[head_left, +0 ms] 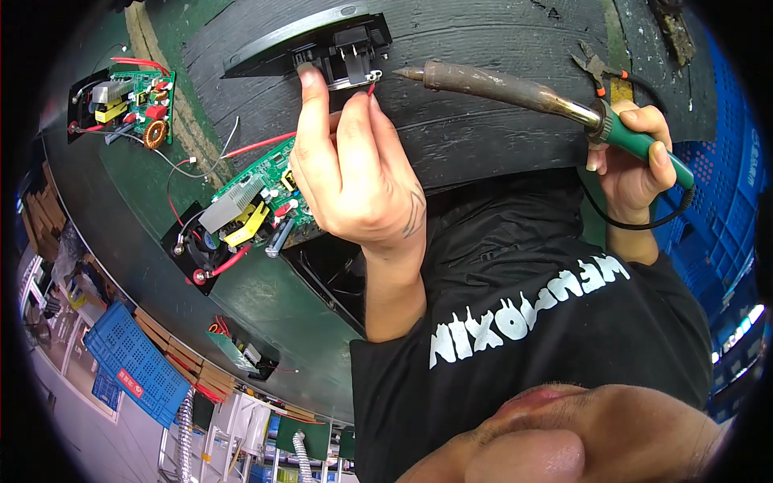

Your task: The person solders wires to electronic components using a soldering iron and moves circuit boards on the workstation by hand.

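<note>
My right hand [632,157] grips the green handle of a soldering iron [515,90]. The iron's tip points left and ends just short of a metal terminal on a black panel [310,44]. My left hand [358,177] pinches the end of a red wire [371,89] against that terminal, while its index finger presses on the panel's back. The panel stands tilted, with black sockets and metal prongs facing me. Beside my left hand lies a green circuit board [262,181] with a grey heatsink, yellow transformer and fan; my hand hides part of it.
A dark wooden board [499,48] covers the work surface. Pliers with orange-and-black handles [596,68] lie behind the iron. Another circuit board [145,105] sits at the far left, and a smaller one [241,350] lower down. Blue crates [717,209] stand at the right; the iron's cord [644,225] loops below my right hand.
</note>
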`<state>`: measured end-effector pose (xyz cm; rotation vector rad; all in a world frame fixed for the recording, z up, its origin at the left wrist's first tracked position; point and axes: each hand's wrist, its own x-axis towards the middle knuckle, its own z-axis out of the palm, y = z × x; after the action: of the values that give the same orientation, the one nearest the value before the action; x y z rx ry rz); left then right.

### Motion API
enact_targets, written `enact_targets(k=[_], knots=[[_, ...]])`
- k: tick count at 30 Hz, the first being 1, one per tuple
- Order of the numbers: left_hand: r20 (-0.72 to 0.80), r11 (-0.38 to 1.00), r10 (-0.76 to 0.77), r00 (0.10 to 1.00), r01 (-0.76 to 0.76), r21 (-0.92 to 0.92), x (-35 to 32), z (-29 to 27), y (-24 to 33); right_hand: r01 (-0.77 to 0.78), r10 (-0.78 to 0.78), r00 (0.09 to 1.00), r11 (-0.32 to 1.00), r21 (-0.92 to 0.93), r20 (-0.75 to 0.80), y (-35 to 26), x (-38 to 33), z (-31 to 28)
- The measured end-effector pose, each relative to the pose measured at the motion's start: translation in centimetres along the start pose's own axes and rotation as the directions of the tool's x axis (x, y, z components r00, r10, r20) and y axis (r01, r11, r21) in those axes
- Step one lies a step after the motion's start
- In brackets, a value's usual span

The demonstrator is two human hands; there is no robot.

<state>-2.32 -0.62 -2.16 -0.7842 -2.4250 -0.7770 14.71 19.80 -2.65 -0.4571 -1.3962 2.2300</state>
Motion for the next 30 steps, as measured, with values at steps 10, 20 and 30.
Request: enact_targets(k=[10, 20, 30], knots=[[0.024, 0.999, -0.043, 0.999, 0.044, -0.024, -0.09, 0.16, 0.27, 0.018, -0.018, 1.0, 1.0, 0.003, -0.007, 0.52, -0.12, 0.06], [0.015, 1.0, -0.008, 1.0, 0.008, -0.008, -0.38, 0.05, 0.99, -0.005, 0.009, 0.999, 0.996, -0.088, 0.043, 0.33, -0.28, 0.31], [0.01, 1.0, -0.003, 1.0, 0.003, -0.02, -0.66, 0.19, 0.74, 0.002, 0.004, 0.998, 0.996, -0.093, 0.059, 0.67, -0.17, 0.07]])
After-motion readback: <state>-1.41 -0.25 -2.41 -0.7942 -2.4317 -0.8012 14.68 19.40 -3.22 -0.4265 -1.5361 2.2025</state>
